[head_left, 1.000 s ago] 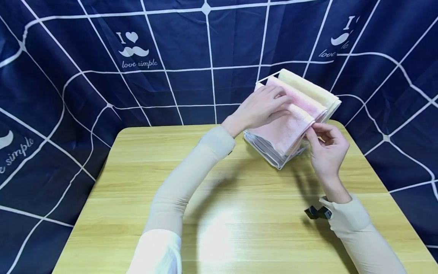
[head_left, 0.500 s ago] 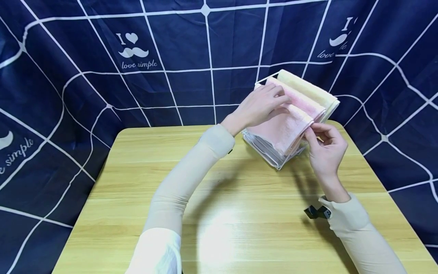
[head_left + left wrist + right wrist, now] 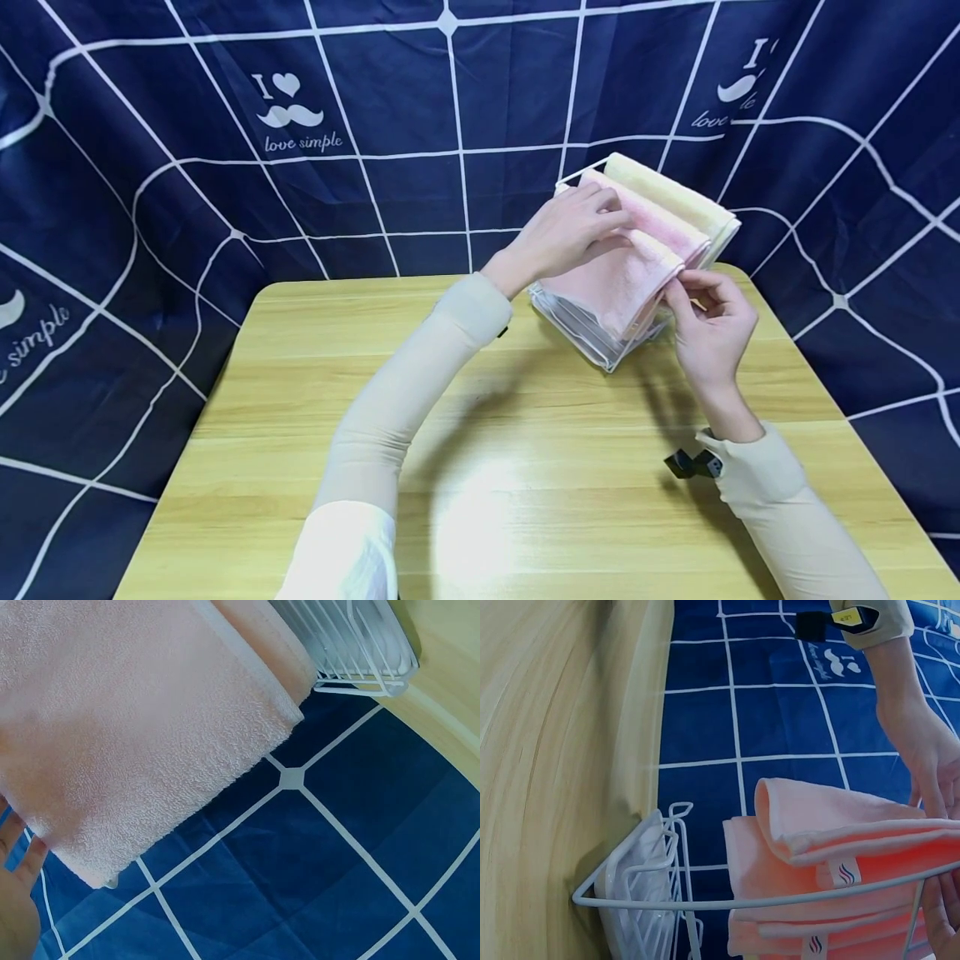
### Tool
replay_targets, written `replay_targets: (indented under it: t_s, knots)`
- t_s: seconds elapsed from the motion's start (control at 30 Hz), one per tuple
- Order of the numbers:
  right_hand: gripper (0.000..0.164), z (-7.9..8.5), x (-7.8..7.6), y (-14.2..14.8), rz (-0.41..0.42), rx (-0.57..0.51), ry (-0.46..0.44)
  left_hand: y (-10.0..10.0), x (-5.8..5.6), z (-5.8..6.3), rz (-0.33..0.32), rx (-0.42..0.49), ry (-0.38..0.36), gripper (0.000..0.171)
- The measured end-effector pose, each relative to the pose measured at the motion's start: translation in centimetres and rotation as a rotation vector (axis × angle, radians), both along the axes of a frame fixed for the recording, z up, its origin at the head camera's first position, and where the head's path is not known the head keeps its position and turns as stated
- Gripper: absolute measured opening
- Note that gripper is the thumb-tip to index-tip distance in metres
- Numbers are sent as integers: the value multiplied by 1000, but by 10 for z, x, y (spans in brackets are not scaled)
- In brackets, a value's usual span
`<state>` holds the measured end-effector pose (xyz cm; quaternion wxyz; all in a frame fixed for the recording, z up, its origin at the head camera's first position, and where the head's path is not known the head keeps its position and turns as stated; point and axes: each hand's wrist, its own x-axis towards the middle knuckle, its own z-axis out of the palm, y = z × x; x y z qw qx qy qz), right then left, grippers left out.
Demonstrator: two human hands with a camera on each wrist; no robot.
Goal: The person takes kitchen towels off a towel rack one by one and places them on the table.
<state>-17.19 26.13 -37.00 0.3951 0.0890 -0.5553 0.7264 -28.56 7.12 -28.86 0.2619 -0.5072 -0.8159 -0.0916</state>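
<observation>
A pink towel [image 3: 618,287] hangs folded over the front bar of a white wire rack [image 3: 585,172]. My left hand [image 3: 573,229] lies at the towel's upper left, with bent fingers holding its top fold; part of its grip is hidden in the head view. At the upper right corner, my right hand [image 3: 712,321] pinches the edge of the same towel between thumb and fingers. Small white labels [image 3: 845,872] show on the pink cloth in the right wrist view. Behind it hang a second pink towel [image 3: 660,218] and a pale yellow towel [image 3: 671,190].
The rack's base holds a grey-white tray [image 3: 573,325] and stands near the back right of the wooden table [image 3: 337,358]. A dark blue curtain [image 3: 397,200] with white lines surrounds the table. A small black device [image 3: 693,463] is strapped at the right cuff.
Both hands keep their places on the front pink towel. The whole view has shifted very slightly, so the rack and hands appear a little further left.
</observation>
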Motion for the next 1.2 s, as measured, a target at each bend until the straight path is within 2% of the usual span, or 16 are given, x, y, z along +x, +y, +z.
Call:
replay_targets:
  t_s: [0.37,0.7,0.97,1.2]
  knots:
    - [16,-1,-1,1,-24,23,-8,-2,2,4,-54,72,22,27]
    - [20,3,1,0,-58,83,-18,-3,5,9,-22,73,43,28]
    - [18,4,2,0,-78,108,-32,-6,6,12,-35,112,52,30]
    - [15,3,2,1,-60,90,-25,-13,6,14,-36,130,54,29]
